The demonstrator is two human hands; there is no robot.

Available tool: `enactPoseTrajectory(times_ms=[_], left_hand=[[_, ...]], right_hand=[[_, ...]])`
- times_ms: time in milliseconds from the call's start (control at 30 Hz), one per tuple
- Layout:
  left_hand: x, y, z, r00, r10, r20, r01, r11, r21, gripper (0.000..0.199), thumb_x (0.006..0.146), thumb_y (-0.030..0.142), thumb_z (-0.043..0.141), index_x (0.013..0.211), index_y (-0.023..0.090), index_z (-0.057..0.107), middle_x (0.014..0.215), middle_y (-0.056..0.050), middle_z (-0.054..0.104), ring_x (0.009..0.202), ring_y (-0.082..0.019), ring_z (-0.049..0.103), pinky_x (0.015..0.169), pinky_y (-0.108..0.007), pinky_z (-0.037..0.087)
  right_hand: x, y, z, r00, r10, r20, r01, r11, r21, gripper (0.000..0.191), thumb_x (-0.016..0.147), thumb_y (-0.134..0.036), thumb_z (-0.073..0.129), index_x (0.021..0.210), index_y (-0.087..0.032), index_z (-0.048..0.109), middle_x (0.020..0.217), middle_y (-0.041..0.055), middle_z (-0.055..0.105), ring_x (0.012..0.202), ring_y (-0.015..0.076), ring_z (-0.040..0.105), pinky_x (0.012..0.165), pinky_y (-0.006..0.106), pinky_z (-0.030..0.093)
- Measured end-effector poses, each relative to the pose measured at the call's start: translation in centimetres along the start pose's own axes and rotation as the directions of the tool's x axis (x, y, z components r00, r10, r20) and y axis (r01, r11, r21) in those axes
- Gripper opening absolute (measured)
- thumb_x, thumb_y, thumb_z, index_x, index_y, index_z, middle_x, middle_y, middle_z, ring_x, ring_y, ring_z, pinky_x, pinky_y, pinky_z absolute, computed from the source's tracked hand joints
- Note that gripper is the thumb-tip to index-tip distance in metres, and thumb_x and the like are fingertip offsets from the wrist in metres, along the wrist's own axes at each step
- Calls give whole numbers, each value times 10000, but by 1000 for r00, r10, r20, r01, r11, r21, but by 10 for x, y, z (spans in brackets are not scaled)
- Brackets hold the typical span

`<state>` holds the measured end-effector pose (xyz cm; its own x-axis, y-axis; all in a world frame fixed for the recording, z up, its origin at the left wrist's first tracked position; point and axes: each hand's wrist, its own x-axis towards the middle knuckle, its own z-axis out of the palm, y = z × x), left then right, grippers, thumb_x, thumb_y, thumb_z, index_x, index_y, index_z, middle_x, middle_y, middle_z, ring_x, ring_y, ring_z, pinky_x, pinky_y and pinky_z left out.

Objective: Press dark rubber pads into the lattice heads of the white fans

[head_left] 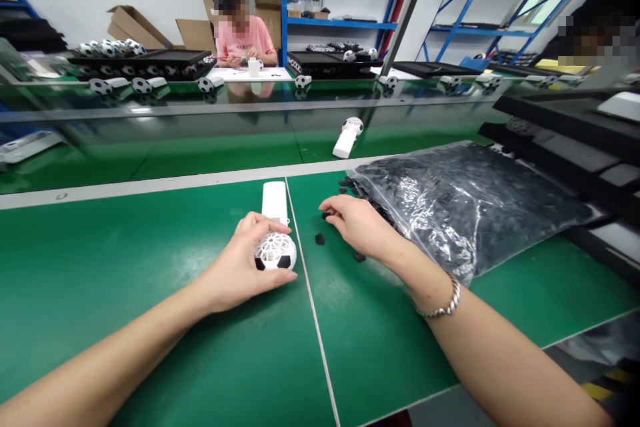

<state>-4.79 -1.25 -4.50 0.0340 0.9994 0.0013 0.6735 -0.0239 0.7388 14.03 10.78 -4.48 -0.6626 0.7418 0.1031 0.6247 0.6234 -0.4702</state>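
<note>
Left hand (233,263): fingers curved around the ball end (275,248) of a white device (275,200) on the green desk (200,353). Black patches (285,262) fill part of its side; the upper lattice shows white. Right hand (363,227): fingers narrow about a black piece (327,215), grip uncertain; loose pieces (320,239) lie nearby.

Hands: 2, left hand (247,260) and right hand (363,227). Soccer-ball gadgets: 1 at left hand (275,252), 1 on belt (349,138). Bags: 1 (465,197). Bracelets: 1 (443,302). Black pieces: 1 at right fingertips (327,215), others overlap, uncounted. Persons in pink: 1 (245,39).
</note>
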Motion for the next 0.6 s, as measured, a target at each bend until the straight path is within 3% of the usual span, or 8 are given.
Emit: enactPoseTrajectory(times_ms=[100,200,400,600], left_hand=[[2,-2,-11,995,35,89,-34,999,-10,515,668,298,642,1147,266,456,1118,-33,451,1058,-242,437,952,-436,368],[3,-4,-17,989,29,145,-26,999,-28,567,670,212,573,1206,294,407,1178,-19,444,1033,-220,464,909,-375,397],[2,-2,-7,997,-53,-50,56,996,63,409,678,343,598,1063,250,498,1102,-37,439,1067,-250,424,931,-417,351],[2,0,-11,998,-21,65,19,999,38,471,657,231,570,1113,238,448,1069,-18,475,900,-190,501,765,-308,424]], right_hand=[[-3,-10,0,997,-70,31,58,953,297,108,788,-70,567,845,-157,598,814,3,623,739,119,575,689,234,456],[-7,-16,1,980,-198,27,163,869,467,79,780,-77,587,801,-153,590,798,-13,613,733,98,563,691,212,452],[-10,-21,10,895,-445,-26,411,799,438,112,779,-42,600,799,-152,609,810,-17,599,778,89,537,733,200,419],[-10,-25,18,867,-493,-72,469,759,451,123,776,-27,600,834,-135,598,827,-2,605,791,95,541,755,204,422]])
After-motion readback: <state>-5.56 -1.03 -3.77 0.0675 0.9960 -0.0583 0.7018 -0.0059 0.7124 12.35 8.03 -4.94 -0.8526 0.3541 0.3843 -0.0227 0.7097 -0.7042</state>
